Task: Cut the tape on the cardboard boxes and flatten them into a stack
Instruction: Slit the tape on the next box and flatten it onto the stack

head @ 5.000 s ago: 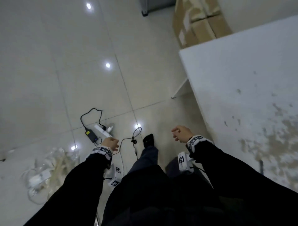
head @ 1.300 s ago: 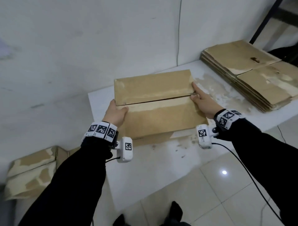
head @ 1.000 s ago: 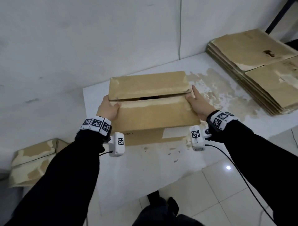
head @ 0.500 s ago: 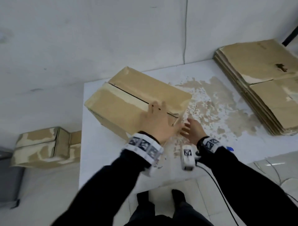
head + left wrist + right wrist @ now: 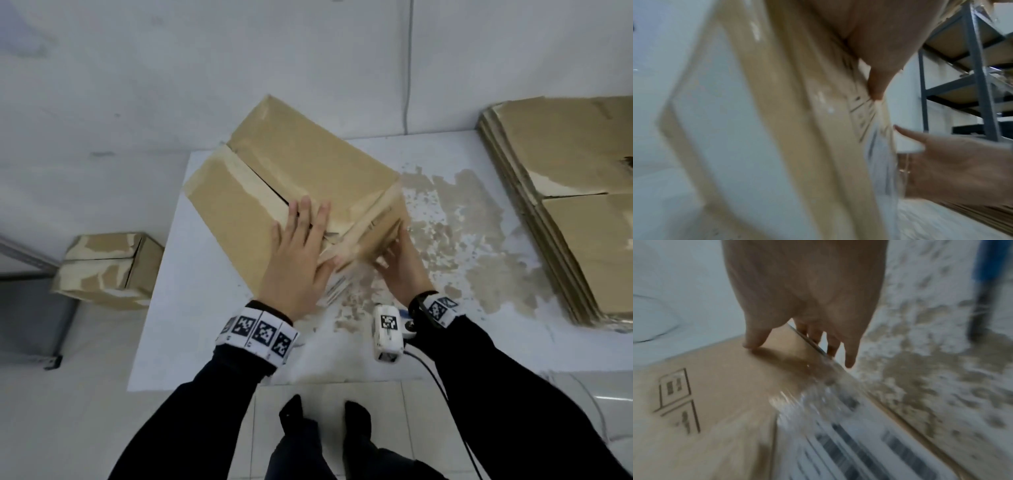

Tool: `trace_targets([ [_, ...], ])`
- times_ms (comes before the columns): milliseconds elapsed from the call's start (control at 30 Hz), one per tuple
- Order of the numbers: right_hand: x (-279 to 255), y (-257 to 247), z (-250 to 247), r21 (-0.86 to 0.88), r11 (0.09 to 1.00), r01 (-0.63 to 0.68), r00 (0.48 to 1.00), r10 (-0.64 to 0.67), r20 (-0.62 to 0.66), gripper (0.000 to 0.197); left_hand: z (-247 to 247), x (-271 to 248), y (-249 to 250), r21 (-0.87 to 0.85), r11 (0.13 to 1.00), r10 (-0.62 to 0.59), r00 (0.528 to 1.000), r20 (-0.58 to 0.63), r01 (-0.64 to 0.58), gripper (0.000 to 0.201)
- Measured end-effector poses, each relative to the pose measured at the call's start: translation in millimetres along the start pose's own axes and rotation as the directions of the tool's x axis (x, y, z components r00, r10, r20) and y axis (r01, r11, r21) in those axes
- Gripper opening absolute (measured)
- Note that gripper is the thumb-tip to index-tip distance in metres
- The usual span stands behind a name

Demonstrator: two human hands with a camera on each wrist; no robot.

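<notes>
We're positioning the box (image 5: pixel 308 164) — left hand (image 5: pixel 298 260) flat on top, right hand (image 5: pixel 400 270) gripping its end; tape-cutting likely next.

Right wrist view. The right grip (image 5: pixel 805 288) reaches down from the top of the frame onto a cardboard box (image 5: pixel 725 378). The thumb (image 5: pixel 754 339) rests its tip on the brown face. The fingers (image 5: pixel 850 356), nearly straight, pass beyond the box's edge, so that the edge lies between thumb and fingers. The face carries printed handling symbols (image 5: pixel 676 399), and beside them a white label (image 5: pixel 869 443) with black bars. Glossy clear tape (image 5: pixel 807 395) lies over the label's upper end. Beyond the edge is the white table (image 5: pixel 931 386), mottled with brown patches. A blurred blue and dark object (image 5: pixel 988 264) stands at upper right; its kind cannot be told.
</notes>
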State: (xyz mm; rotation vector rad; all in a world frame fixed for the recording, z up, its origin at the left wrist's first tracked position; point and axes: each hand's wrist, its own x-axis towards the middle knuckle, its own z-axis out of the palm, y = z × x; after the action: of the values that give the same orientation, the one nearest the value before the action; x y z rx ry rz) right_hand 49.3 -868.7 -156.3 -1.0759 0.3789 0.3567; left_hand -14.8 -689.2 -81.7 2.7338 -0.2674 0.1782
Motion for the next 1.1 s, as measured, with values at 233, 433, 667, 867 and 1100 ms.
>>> trace_targets([
  [233, -48.2, -56.7, 54.2, -0.326, 0.636, 0.699, 0.715, -0.633, 0.298, 0.052, -12.4, -23.7, -16.6, -0.812, 0.541, -0.468, 0.881, -0.073, 0.22, 0.071],
  [433, -42.6, 0.2, 86.3, -0.487, 0.15, 0.861, 0.497, -0.457, 0.738, 0.053, -51.6, -57.0, -14.3, -0.49, 0.846, -0.462, 0.746, -0.48, 0.209, 0.072],
  [667, -40.2, 8.4, 35.4, -0.679, 0.197, 0.707, 0.672, -0.486, 0.558, 0.033, -42.6, -46.2, -45.9, -0.648, 0.715, -0.624, 0.658, -0.422, 0.263, 0.064],
  [867, -40.1, 33.7, -100.0, -0.974, -0.222, -0.047, 0.996, -0.09, -0.027, 0.036, -39.0, -48.2, -63.0, -0.691, 0.683, -0.646, 0.637, -0.421, 0.236, 0.062],
  [1100, -40.8, 34.7, -61.8, -0.977, 0.202, 0.075, 0.986, -0.16, 0.043, 0.014, -22.9, -87.7, -91.3, -0.807, 0.508, -0.772, 0.576, -0.271, 0.301, 0.064],
])
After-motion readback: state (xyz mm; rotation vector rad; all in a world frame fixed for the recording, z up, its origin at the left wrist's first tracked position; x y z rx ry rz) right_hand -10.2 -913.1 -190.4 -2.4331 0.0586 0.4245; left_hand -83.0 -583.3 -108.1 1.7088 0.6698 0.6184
